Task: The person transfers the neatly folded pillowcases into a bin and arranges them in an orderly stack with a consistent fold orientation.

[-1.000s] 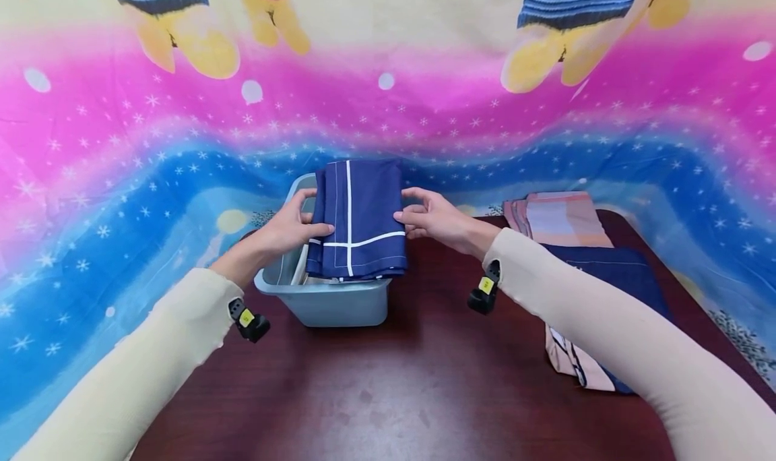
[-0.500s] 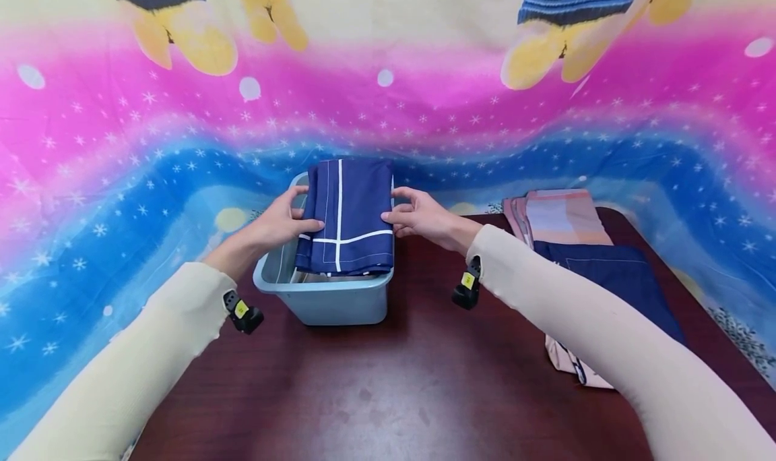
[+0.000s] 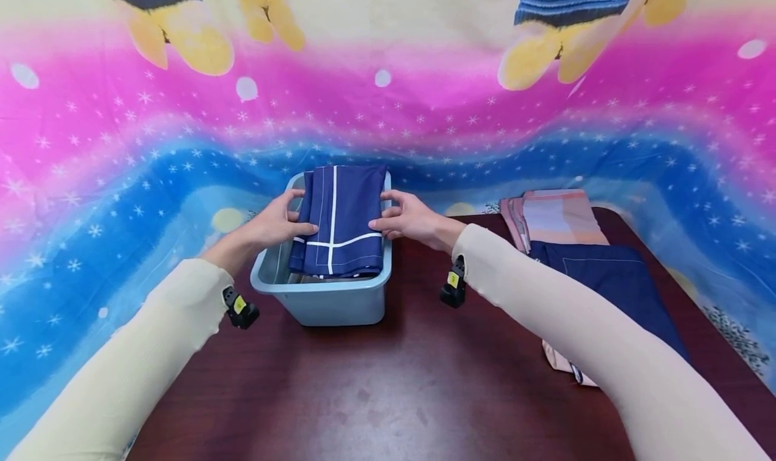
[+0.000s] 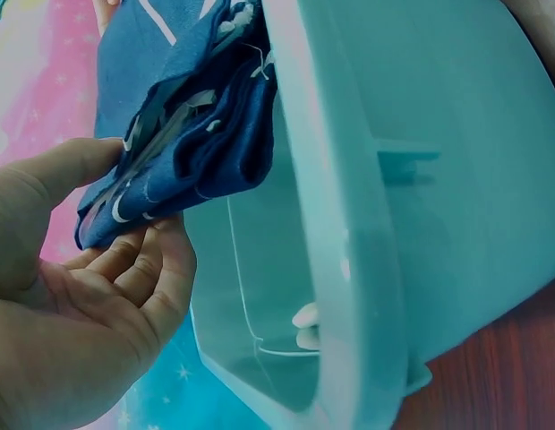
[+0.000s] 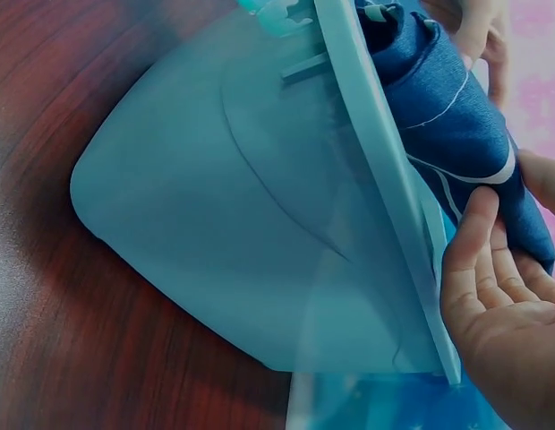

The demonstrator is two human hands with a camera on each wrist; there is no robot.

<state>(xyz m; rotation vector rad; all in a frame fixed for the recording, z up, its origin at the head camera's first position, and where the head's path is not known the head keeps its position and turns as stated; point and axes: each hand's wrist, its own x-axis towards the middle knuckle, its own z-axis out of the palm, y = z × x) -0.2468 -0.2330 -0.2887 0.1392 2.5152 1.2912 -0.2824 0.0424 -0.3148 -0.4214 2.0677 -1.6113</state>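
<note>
A folded navy cloth (image 3: 348,211) with white lines lies level over the opening of a light blue plastic bin (image 3: 339,306). My left hand (image 3: 273,222) grips its left side, thumb on top and fingers beneath, as the left wrist view shows with the cloth's layered edge (image 4: 233,152). On the opposite side my right hand (image 3: 415,220) pinches the cloth between thumb and fingers, also visible in the right wrist view with the bin wall (image 5: 233,215) beside it. A small pale object (image 4: 306,327), too little shown to name, sits inside the bin.
On the right of the dark red-brown table (image 3: 388,393) lie a folded pink and grey cloth (image 3: 560,218) and another navy cloth (image 3: 612,286), partly behind the right sleeve. A patterned pink and blue sheet (image 3: 388,110) hangs behind the table.
Both hands have carried the folded navy cloth left and slightly lower, so it now sits within the bin's outline. The bin has stayed in place.
</note>
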